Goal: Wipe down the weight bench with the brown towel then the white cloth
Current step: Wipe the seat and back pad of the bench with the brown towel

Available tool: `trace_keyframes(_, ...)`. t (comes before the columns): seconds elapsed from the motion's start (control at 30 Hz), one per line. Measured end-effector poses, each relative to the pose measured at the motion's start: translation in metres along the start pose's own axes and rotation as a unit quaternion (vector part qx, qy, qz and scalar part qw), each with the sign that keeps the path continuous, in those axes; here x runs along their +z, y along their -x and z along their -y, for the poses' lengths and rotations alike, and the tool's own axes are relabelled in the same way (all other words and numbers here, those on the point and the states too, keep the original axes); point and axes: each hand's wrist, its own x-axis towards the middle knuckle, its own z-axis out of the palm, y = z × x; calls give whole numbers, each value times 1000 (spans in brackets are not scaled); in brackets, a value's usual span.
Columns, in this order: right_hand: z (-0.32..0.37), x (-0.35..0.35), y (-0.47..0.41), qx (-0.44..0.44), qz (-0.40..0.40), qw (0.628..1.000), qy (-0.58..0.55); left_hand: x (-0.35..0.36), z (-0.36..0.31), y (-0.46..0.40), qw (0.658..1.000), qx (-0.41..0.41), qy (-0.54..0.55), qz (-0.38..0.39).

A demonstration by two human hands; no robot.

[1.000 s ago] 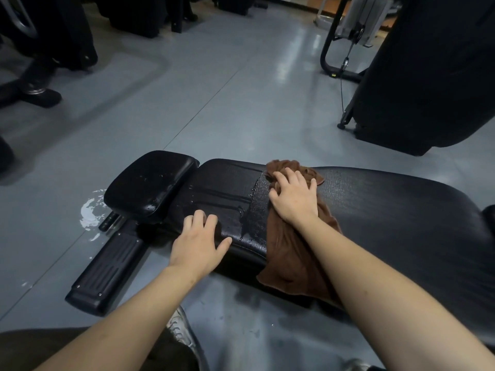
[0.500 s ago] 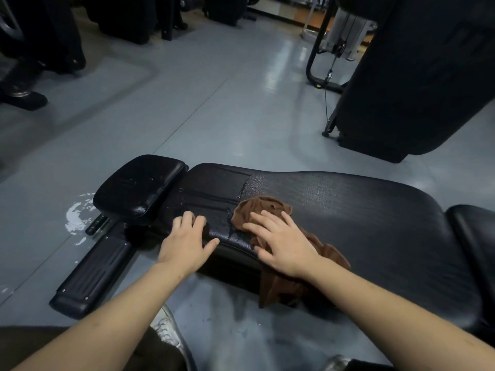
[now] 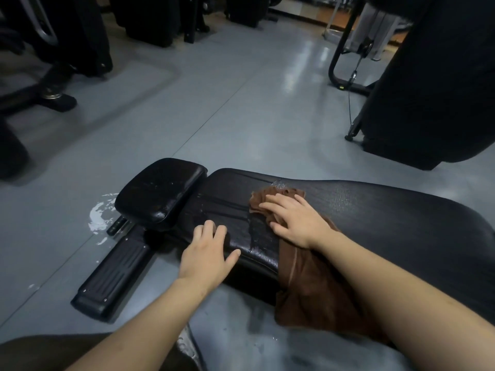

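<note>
A black padded weight bench (image 3: 388, 218) runs across the lower half of the view, its surface wet and streaked near the left end. A smaller black head pad (image 3: 160, 192) sits at its left tip. The brown towel (image 3: 302, 277) lies over the bench and hangs down its near side. My right hand (image 3: 294, 219) presses flat on the towel's upper part, fingers spread. My left hand (image 3: 207, 253) rests on the bench's near edge, left of the towel. No white cloth is in view.
A black foot bar (image 3: 115, 274) sticks out on the grey floor below the head pad, with a spill of water (image 3: 99, 215) beside it. Dark gym machines stand at the back left (image 3: 67, 36) and right (image 3: 434, 81). My knee and shoe are at the bottom edge.
My right hand has slid the towel from the near edge back up across the bench top, after pulling it toward me. The left hand stays on the edge.
</note>
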Motion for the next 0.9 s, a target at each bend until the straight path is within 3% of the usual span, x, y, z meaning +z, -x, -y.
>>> trace_keyframes(0.23,7,10,-71,206,-25,978,-28,2,2,-2,1000,3,5,-3)
trace_keyframes(0.3,13,10,-76,223,-20,974,-24,1,3,-3,1000,4,3,2)
trace_keyframes(0.6,46,9,-5,7,12,1000,-24,-2,3,-5,1000,-4,16,24)
trace_keyframes(0.9,60,-9,30,-70,67,995,34,-12,6,-4,990,-46,131,37)
